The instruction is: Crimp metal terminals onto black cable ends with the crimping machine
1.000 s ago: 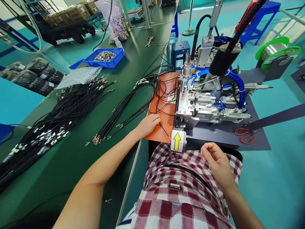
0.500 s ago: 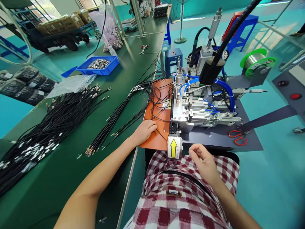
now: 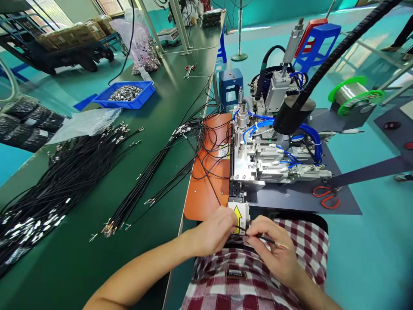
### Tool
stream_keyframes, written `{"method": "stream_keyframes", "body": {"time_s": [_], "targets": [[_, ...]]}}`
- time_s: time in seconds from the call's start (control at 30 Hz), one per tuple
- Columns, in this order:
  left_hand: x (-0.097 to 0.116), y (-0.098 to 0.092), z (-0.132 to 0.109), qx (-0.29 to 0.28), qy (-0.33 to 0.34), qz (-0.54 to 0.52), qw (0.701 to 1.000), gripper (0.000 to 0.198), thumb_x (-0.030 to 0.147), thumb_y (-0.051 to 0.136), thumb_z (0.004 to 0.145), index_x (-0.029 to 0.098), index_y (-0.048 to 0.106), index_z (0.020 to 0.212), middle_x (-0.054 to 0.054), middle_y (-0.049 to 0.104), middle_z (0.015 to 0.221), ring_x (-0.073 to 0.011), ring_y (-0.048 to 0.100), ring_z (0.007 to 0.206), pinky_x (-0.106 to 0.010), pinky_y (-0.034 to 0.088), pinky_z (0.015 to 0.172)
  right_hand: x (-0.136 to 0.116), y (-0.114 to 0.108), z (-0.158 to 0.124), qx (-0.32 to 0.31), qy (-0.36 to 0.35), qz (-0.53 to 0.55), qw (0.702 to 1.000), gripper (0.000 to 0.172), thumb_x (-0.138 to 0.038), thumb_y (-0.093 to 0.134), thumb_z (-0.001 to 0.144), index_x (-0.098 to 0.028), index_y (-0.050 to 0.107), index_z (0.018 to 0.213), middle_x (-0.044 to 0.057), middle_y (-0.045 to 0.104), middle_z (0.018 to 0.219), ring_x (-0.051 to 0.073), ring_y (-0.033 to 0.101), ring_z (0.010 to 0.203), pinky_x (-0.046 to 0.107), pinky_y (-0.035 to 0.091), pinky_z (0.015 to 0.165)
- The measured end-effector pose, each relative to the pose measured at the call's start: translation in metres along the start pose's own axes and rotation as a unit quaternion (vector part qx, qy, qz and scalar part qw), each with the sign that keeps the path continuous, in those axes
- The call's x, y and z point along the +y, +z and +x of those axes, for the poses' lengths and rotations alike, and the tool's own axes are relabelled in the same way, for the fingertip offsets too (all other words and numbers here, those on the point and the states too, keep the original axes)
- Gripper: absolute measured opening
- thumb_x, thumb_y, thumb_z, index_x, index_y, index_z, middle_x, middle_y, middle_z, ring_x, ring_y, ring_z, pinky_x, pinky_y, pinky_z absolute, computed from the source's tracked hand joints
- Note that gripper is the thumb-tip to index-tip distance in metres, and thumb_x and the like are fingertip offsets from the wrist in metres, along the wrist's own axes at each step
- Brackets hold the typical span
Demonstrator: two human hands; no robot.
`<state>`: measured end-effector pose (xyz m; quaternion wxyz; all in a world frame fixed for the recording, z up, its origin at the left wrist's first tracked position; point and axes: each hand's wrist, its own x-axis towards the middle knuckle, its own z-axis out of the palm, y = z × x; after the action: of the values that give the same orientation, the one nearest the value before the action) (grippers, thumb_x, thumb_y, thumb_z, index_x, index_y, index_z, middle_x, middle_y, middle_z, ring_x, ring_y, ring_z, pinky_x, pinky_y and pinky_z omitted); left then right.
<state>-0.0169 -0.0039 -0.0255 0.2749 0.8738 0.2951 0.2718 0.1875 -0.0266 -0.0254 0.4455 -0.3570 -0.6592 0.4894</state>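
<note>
My left hand (image 3: 215,232) and my right hand (image 3: 274,249) meet over my checked lap, just in front of the white block with a yellow arrow (image 3: 239,216). Both pinch one thin black cable (image 3: 213,193), which runs from my fingers back across the orange mat (image 3: 203,202). Its stripped tip sticks out to the right of my right fingers. The small metal machine with blue hoses (image 3: 271,159) stands directly behind the block.
Bundles of black cables (image 3: 64,181) lie across the green bench (image 3: 97,241). A blue tray of metal parts (image 3: 127,94) sits further back. Red scissors (image 3: 326,197) lie on the grey machine base. A green spool of wire (image 3: 355,92) is at the right.
My left hand left the orange mat and drew a cable toward my lap. My right hand came up and took hold of the cable's end. The camera tilted down.
</note>
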Motion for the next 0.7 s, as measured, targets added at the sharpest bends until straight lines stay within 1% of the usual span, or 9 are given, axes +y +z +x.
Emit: {"method": "stream_keyframes", "body": {"time_s": [0.07,0.17,0.3,0.37,0.5,0.57,0.6,0.63,0.7], "targets": [[0.006,0.004,0.001,-0.021,-0.007,-0.033,0.999,0.011,0.013,0.031,0.094,0.019,0.041,0.095,-0.005,0.053,0.084,-0.0154,0.045,0.076,-0.027,0.043,0.073,-0.002,-0.006,-0.001,-0.001,0.006,0.005,1.000,0.013,-0.013,0.056,0.090,-0.025,0.060,0.093,-0.001,0.058,0.077,0.014,0.055,0.071,0.027,0.043,0.064],[0.006,0.004,0.000,-0.064,-0.021,-0.059,0.996,0.011,0.015,0.032,0.095,0.019,0.041,0.096,-0.006,0.055,0.085,-0.0157,0.046,0.077,-0.027,0.043,0.076,0.000,-0.011,-0.001,-0.027,0.020,0.004,0.999,0.014,-0.015,0.052,0.092,-0.025,0.061,0.094,0.000,0.058,0.079,0.015,0.054,0.071,0.027,0.042,0.064],[0.001,-0.009,-0.001,-0.112,-0.053,-0.073,0.990,0.009,0.020,0.038,0.094,0.019,0.046,0.098,-0.007,0.057,0.089,-0.0167,0.049,0.081,-0.029,0.042,0.078,0.010,-0.012,-0.005,-0.026,0.052,-0.002,0.998,0.010,-0.020,0.053,0.093,-0.025,0.061,0.095,0.001,0.060,0.082,0.016,0.056,0.076,0.028,0.043,0.069],[0.001,-0.017,-0.001,-0.119,-0.077,-0.091,0.986,0.010,0.021,0.039,0.094,0.019,0.048,0.098,-0.007,0.058,0.089,-0.0164,0.050,0.080,-0.028,0.042,0.074,0.014,-0.009,-0.006,-0.007,0.108,0.021,0.994,0.007,-0.024,0.054,0.093,-0.024,0.060,0.095,0.001,0.060,0.081,0.014,0.056,0.070,0.027,0.044,0.066],[0.007,-0.028,0.000,-0.107,-0.169,-0.136,0.970,0.012,0.022,0.041,0.094,0.018,0.052,0.095,-0.004,0.056,0.085,-0.0139,0.048,0.073,-0.025,0.038,0.066,0.016,0.004,0.005,0.047,0.253,0.118,0.959,0.015,-0.035,0.053,0.093,-0.021,0.058,0.089,-0.004,0.054,0.060,0.011,0.051,0.053,0.025,0.043,0.056],[0.010,-0.029,0.002,-0.098,-0.236,-0.177,0.950,0.014,0.027,0.043,0.095,0.018,0.053,0.092,-0.002,0.053,0.080,-0.0126,0.046,0.070,-0.024,0.036,0.063,0.017,0.011,0.015,0.051,0.269,0.138,0.952,0.015,-0.035,0.059,0.090,-0.020,0.058,0.086,-0.003,0.055,0.062,0.010,0.049,0.052,0.023,0.040,0.052],[0.011,-0.028,0.002,-0.095,-0.267,-0.203,0.937,0.016,0.029,0.042,0.096,0.018,0.053,0.091,-0.001,0.052,0.078,-0.0120,0.045,0.069,-0.024,0.035,0.062,0.017,0.014,0.019,0.039,0.263,0.141,0.954,0.014,-0.033,0.060,0.089,-0.020,0.059,0.084,-0.003,0.056,0.064,0.009,0.048,0.052,0.023,0.039,0.051],[0.012,-0.026,0.002,-0.091,-0.294,-0.228,0.924,0.019,0.031,0.042,0.096,0.018,0.053,0.089,0.000,0.051,0.076,-0.0114,0.044,0.067,-0.023,0.034,0.060,0.017,0.015,0.023,0.024,0.261,0.144,0.954,0.012,-0.031,0.060,0.088,-0.019,0.060,0.083,-0.003,0.058,0.065,0.009,0.048,0.052,0.023,0.038,0.051],[0.013,-0.023,0.002,-0.084,-0.332,-0.263,0.902,0.022,0.034,0.041,0.097,0.018,0.052,0.088,0.002,0.050,0.072,-0.0107,0.044,0.065,-0.022,0.033,0.057,0.018,0.016,0.027,0.021,0.266,0.155,0.951,0.009,-0.028,0.063,0.086,-0.019,0.062,0.087,-0.004,0.057,0.065,0.008,0.047,0.051,0.022,0.037,0.050]]}}
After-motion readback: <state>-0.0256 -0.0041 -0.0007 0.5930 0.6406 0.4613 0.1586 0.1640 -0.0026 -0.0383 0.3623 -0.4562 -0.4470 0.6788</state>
